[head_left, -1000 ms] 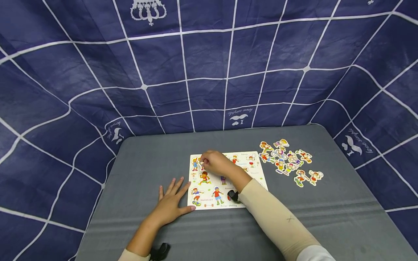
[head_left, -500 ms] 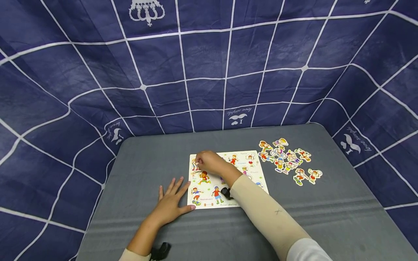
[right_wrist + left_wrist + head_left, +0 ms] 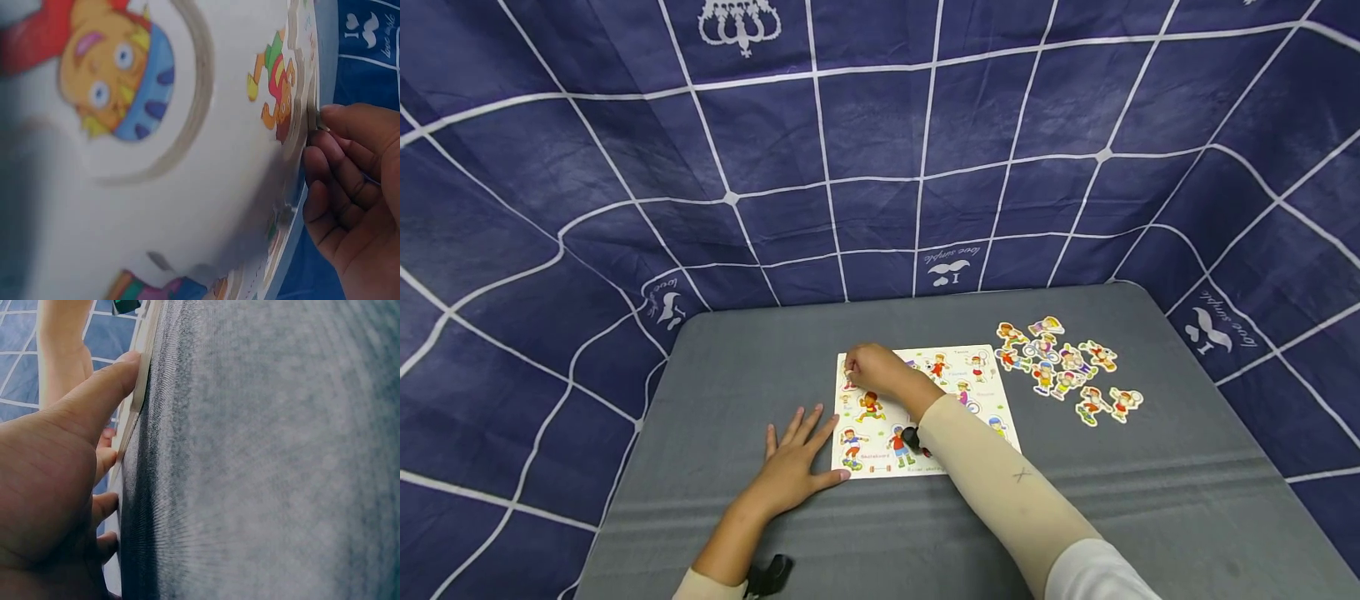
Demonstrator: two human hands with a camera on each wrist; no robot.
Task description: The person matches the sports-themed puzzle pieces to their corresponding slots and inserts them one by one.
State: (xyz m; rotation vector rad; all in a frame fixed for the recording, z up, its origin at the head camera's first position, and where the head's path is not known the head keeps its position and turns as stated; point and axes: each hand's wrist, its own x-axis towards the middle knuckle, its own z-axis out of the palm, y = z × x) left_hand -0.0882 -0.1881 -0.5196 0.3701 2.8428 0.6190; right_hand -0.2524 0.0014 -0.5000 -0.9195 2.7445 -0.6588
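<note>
Puzzle board: lies flat on the grey table, shows printed sports figures. Loose cut-out pieces: lie scattered to the board's right, partly touching. Left hand: lies spread, with thumb on the board's near left corner. Right hand: bends at the board's far left corner, pinches a small piece, mostly hidden, partly red.

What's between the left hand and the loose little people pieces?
The puzzle board, with the right arm across it, as the head view shows.
</note>
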